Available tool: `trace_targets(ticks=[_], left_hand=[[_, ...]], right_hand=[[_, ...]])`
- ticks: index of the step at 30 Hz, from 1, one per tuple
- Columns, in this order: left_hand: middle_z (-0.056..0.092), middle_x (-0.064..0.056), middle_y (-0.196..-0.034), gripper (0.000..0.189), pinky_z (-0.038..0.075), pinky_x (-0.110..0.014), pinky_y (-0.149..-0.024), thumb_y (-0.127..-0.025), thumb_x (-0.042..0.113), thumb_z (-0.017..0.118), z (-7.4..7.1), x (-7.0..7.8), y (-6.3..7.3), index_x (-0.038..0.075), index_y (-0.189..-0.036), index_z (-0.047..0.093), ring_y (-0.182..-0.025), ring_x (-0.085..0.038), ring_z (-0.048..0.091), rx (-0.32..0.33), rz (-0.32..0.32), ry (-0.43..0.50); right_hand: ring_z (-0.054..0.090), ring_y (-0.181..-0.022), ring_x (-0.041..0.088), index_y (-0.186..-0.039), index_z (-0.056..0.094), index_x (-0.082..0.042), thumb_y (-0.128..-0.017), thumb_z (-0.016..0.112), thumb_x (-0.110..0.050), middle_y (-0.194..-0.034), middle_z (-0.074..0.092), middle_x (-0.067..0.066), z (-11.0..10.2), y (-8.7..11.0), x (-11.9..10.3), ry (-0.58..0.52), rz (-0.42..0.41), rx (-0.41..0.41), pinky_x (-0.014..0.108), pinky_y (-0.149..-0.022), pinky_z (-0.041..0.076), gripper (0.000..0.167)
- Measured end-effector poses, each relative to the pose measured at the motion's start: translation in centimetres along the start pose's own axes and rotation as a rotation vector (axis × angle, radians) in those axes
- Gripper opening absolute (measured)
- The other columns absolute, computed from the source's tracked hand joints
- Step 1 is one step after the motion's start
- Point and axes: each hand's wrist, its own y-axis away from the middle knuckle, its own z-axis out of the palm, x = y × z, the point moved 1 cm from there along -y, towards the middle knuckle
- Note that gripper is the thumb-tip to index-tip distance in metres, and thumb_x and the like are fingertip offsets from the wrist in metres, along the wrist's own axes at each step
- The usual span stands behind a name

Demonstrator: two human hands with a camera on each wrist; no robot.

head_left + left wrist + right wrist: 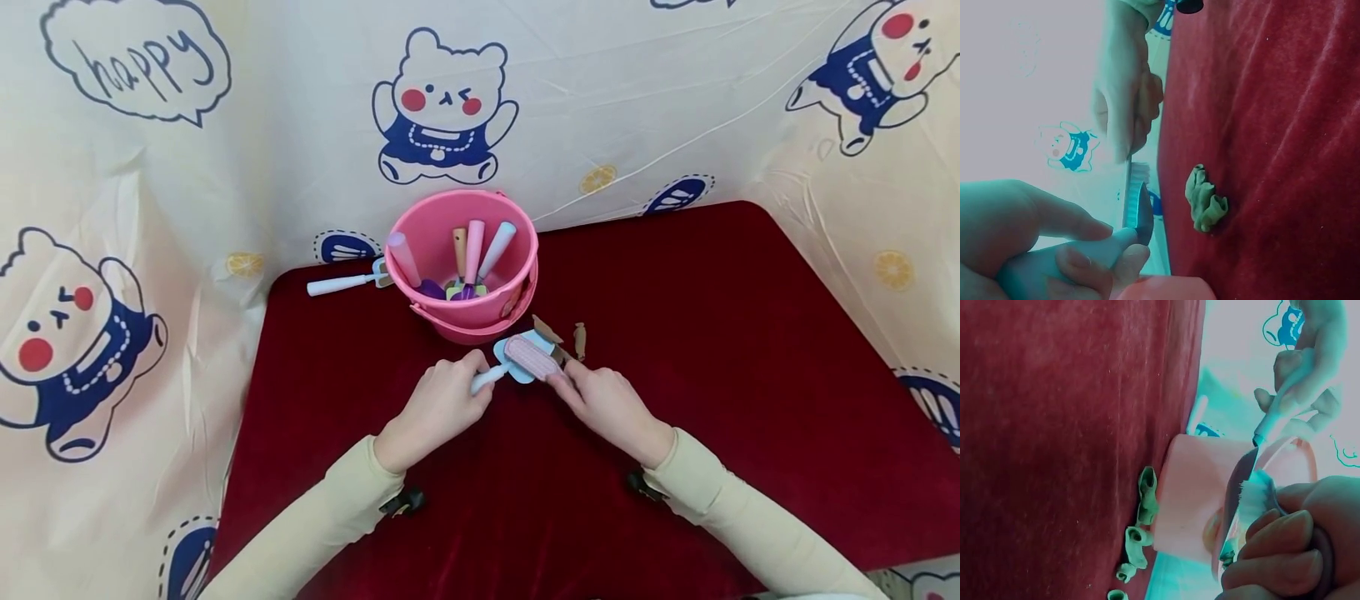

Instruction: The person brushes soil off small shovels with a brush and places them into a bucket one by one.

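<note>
My left hand grips the pale blue handle of a small hand shovel in front of the pink bucket. In my right hand is a pink-backed brush, held over the shovel's blade. White bristles touch or nearly touch the blade in the right wrist view. The shovel is raised off the table, its blade tilted. Crumpled brown curled pieces lie on the red cloth beyond the right fingers; more curled pieces show near the bucket in the right wrist view.
A pink bucket stands at the back of the red cloth-covered table, with several pink, blue and brown-handled tools inside. Another blue-handled tool lies left of it. Patterned curtain hangs behind and at both sides.
</note>
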Motion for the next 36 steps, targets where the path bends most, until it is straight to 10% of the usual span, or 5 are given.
trace_targets(ticks=[26,36], left_hand=[[0.052,0.003,-0.06,0.01,0.04,-0.026,-0.045,-0.092,0.006,0.073,0.2,-0.4,0.0,0.005,-0.097,0.064,-0.046,-0.009,0.045,0.007,0.01,-0.004],[0.056,0.0,-0.064,0.012,0.04,-0.027,-0.046,-0.093,0.007,0.074,-0.2,-0.4,-0.2,0.004,-0.099,0.064,-0.047,-0.011,0.046,0.044,0.005,-0.002]], right_hand=[[0.032,-0.044,0.009,-0.079,0.052,-0.01,-0.102,0.067,-0.024,-0.054,0.036,-0.004,-0.9,-0.1,0.7,0.067,0.069,0.043,0.028,-0.04,0.031,0.031],[0.032,-0.048,0.004,-0.082,0.056,-0.015,-0.105,0.064,-0.028,-0.057,0.038,-0.009,-1.2,-0.7,0.2,-0.021,0.01,-0.09,0.024,-0.045,0.033,0.027]])
